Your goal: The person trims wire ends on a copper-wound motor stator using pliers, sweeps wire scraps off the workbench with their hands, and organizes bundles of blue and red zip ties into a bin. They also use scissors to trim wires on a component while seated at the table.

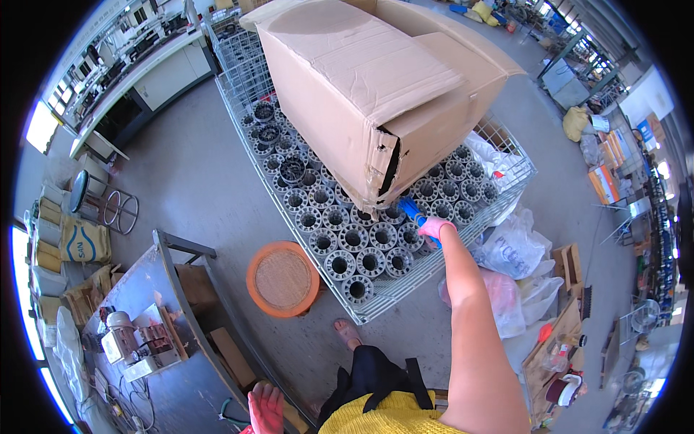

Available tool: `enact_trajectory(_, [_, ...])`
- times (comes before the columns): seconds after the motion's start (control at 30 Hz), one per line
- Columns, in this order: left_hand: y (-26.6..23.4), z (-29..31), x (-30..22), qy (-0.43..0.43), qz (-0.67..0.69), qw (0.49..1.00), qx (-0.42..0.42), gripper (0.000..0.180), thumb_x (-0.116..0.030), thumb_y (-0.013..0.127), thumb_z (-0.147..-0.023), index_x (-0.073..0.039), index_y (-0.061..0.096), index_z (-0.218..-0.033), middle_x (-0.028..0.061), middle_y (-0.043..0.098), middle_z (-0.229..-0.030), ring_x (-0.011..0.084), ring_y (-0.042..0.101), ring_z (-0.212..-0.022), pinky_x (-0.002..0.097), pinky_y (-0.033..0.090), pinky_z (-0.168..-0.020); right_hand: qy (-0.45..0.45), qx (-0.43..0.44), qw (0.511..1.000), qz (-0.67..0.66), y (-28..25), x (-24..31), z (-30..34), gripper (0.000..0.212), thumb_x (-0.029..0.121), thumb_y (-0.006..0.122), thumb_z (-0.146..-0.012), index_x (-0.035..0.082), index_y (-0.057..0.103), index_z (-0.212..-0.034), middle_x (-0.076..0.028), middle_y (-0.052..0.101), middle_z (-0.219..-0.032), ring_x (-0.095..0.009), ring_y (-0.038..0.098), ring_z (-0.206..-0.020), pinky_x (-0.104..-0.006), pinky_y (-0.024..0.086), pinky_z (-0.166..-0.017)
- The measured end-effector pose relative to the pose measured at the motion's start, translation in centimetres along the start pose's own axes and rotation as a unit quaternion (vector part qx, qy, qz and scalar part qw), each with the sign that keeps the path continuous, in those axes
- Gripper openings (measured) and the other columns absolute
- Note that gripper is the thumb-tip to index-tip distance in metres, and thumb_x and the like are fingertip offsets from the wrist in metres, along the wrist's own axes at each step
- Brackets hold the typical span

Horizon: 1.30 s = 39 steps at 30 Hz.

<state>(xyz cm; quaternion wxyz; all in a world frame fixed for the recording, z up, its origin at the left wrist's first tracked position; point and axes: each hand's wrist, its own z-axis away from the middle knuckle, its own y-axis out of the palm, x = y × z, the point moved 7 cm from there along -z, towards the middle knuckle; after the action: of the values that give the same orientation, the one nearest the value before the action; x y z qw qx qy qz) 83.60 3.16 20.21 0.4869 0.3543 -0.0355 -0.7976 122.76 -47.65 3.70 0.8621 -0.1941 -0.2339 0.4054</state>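
My right hand, in a pink glove, reaches out over the wire mesh cage. It is closed around a bundle of blue strands; their exact kind is unclear. Below it, ring-shaped metal motor cores stand packed in rows, with open centres and slotted rims. A large cardboard box rests on top of them, just beyond my right hand, its front corner torn. My left hand, in a reddish-pink glove, is low at the lower edge beside the workbench, fingers stretched out and holding nothing.
An orange round stool stands at the cage's near left side. The metal workbench at lower left carries a small motorised machine. Plastic bags lie along the cage's right side. A black stool stands farther left.
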Motion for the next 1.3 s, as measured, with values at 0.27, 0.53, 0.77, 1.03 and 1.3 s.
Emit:
enact_trajectory(0.27, [1.3,-1.6,1.3,-0.037,0.007,0.993,0.112,0.027,-0.038,0.051,-0.099,-0.013,0.043,-0.093,-0.0018,0.037,-0.083,0.0105,0.043,-0.077,0.0232,0.041,-0.08,-0.041,-0.076,0.884,-0.46,1.1,-0.3,-0.7,0.015,0.016,0.065,-0.084,0.003,0.056,-0.084,-0.009,0.057,-0.063,-0.023,0.059,-0.051,-0.0376,0.054,-0.05])
enact_trajectory(0.53, [2.6,-2.2,1.6,-0.054,0.044,0.977,0.201,0.025,-0.037,0.05,-0.1,-0.013,0.045,-0.096,-0.0015,0.042,-0.088,0.0117,0.048,-0.083,0.025,0.043,-0.086,0.072,-0.262,0.943,-0.194,0.2,-2.4,-2.2,0.071,0.04,0.072,-0.077,-0.004,0.048,-0.127,-0.022,0.059,-0.113,-0.031,0.063,-0.098,-0.043,0.052,-0.091])
enact_trajectory(0.77, [-14.9,-2.9,1.7,0.06,0.068,0.99,0.11,0.031,-0.024,0.036,-0.103,-0.007,0.048,-0.125,0.0091,0.056,-0.117,0.0259,0.054,-0.114,0.0359,0.043,-0.102,-0.025,-0.37,0.928,0.041,-5.2,2.7,2.1,0.089,0.045,0.068,-0.077,-0.01,0.03,-0.137,-0.023,0.047,-0.134,-0.033,0.047,-0.123,-0.0379,0.039,-0.104])
enact_trajectory(1.03, [-43.4,9.6,5.3,0.247,0.12,0.797,-0.538,0.031,-0.026,0.069,-0.09,-0.008,0.055,-0.11,-0.0017,0.057,-0.088,0.0102,0.053,-0.075,0.0287,0.05,-0.067,-0.492,-0.395,0.756,-0.174,4.9,17.9,25.7,0.036,0.026,0.056,-0.098,-0.003,0.055,-0.118,-0.016,0.062,-0.107,-0.024,0.059,-0.097,-0.0373,0.049,-0.088])
enact_trajectory(1.3, [-55.9,6.1,11.9,0.177,0.224,0.828,-0.483,0.051,-0.028,0.065,-0.092,-0.003,0.049,-0.134,0.0104,0.061,-0.118,0.0211,0.064,-0.098,0.033,0.057,-0.08,-0.589,0.354,0.664,0.294,59.6,27.6,48.3,0.054,0.036,0.058,-0.089,0.001,0.052,-0.128,-0.02,0.055,-0.127,-0.034,0.051,-0.121,-0.0406,0.039,-0.103])
